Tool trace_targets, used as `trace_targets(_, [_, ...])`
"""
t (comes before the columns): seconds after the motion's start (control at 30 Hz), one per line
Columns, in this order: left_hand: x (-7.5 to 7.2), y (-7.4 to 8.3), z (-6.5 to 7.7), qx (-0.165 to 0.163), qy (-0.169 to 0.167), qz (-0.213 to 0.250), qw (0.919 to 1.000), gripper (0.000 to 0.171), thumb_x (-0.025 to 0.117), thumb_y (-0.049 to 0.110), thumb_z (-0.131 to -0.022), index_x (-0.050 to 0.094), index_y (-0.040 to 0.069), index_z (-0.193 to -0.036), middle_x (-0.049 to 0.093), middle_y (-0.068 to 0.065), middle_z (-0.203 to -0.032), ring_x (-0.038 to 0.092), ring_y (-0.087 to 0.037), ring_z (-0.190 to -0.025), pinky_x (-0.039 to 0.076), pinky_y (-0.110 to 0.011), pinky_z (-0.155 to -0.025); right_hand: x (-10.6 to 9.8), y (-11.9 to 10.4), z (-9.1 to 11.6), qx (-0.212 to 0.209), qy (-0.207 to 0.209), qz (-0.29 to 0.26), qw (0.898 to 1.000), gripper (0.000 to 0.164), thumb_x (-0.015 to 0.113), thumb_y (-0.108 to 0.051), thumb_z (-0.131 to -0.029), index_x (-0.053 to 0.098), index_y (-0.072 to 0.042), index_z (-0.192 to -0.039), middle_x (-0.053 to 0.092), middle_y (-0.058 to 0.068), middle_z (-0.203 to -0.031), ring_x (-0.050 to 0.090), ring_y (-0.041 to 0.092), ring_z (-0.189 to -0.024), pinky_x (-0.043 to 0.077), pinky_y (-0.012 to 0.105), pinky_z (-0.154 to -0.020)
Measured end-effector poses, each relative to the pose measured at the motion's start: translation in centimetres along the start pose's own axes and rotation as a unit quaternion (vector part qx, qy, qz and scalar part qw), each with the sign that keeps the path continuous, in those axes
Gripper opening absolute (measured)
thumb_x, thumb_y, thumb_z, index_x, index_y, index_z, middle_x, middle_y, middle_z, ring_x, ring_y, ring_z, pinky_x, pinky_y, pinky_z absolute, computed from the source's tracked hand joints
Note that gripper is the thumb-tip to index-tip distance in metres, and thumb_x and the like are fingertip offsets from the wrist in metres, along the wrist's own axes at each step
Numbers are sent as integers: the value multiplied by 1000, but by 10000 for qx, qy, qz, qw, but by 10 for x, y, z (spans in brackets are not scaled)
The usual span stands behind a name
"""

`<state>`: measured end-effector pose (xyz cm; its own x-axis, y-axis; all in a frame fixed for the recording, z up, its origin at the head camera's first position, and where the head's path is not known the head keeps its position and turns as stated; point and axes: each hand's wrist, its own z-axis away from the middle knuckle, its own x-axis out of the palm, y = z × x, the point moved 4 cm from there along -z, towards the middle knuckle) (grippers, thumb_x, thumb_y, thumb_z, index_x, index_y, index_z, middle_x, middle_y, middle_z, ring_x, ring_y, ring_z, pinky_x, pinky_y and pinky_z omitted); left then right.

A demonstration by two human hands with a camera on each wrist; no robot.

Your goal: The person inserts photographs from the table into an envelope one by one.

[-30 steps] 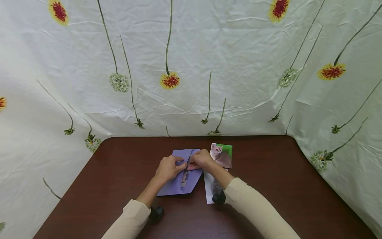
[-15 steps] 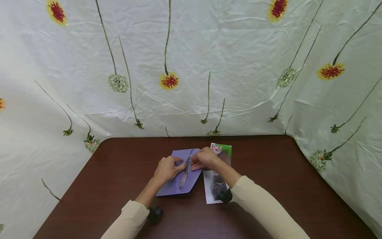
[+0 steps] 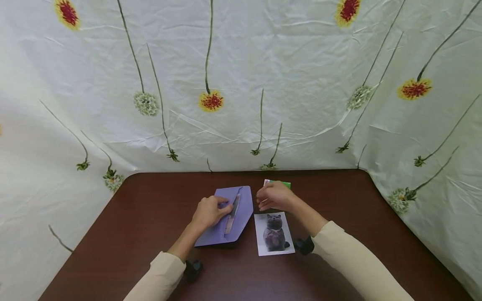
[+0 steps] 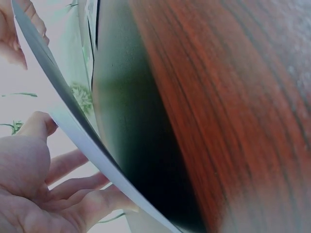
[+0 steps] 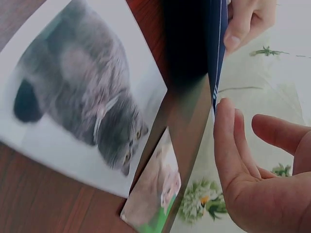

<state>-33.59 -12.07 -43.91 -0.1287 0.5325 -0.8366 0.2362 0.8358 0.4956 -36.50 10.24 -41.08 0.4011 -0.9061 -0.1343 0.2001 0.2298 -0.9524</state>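
Note:
On the table lies a lavender envelope, its flap unfolded to the right and its near edge standing off the tabletop. A photo shows in its slanted pocket opening. My left hand rests on the envelope's upper face, thumb at the pocket's edge and fingers spread in the left wrist view. To the right, my empty right hand hovers with loosely bent fingers, overlapping a photo of a light cat on green. Nearer me lies a white photo of a grey cat.
The dark brown wooden table runs back to a white flower-printed cloth that hangs behind and at both sides. Black wrist cameras, the left and the right, sit under the wrists.
My right hand has come away from the envelope's opening and moved right, over the far photo. The grey cat photo is now uncovered. My left hand stays on the envelope.

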Motion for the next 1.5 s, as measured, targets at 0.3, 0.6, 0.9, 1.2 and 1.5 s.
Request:
trace_targets(0.3, [-2, -1, 1, -66, -75, 60, 9999, 34, 73, 31, -90, 79, 7, -113, 74, -20, -116, 70, -41, -109, 55, -53, -89, -26, 3, 13, 32, 435, 348, 9984, 41, 59, -7, -95, 58, 16, -129, 72, 28, -101, 72, 25, -77, 61, 43, -80])
trace_targets(0.6, [-2, 0, 0, 54, -40, 82, 9999, 34, 72, 30, -90, 79, 5, -113, 74, -20, -115, 71, -40, -107, 56, -52, -88, -44, 12, 22, -41, 410, 815, 9958, 37, 56, -5, -94, 64, 15, -125, 71, 28, -114, 72, 24, -91, 60, 44, -85])
trace_targets(0.9, [-1, -2, 0, -5, -59, 86, 9999, 34, 73, 31, -90, 79, 6, -113, 74, -20, -116, 70, -40, -107, 56, -52, -88, -57, 25, 29, 230, 523, 1070, 9926, 37, 53, -7, -96, 63, 15, -124, 70, 23, -108, 69, 25, -86, 60, 42, -83])
trace_targets(1.2, [0, -2, 1, 33, -32, 75, 10000, 34, 73, 30, -90, 79, 6, -113, 74, -19, -115, 72, -38, -105, 56, -51, -86, -63, 39, 36, 347, 539, 1006, 9929, 36, 55, -7, -95, 63, 16, -122, 71, 26, -105, 69, 23, -80, 60, 40, -81])
trace_targets(1.5, [-1, -1, 1, 28, -38, 78, 10000, 34, 73, 30, -90, 79, 5, -112, 75, -20, -114, 71, -39, -106, 56, -52, -87, -66, 54, 34, 485, 631, 1010, 9917, 35, 55, -7, -95, 63, 16, -120, 71, 26, -105, 70, 25, -83, 60, 41, -83])
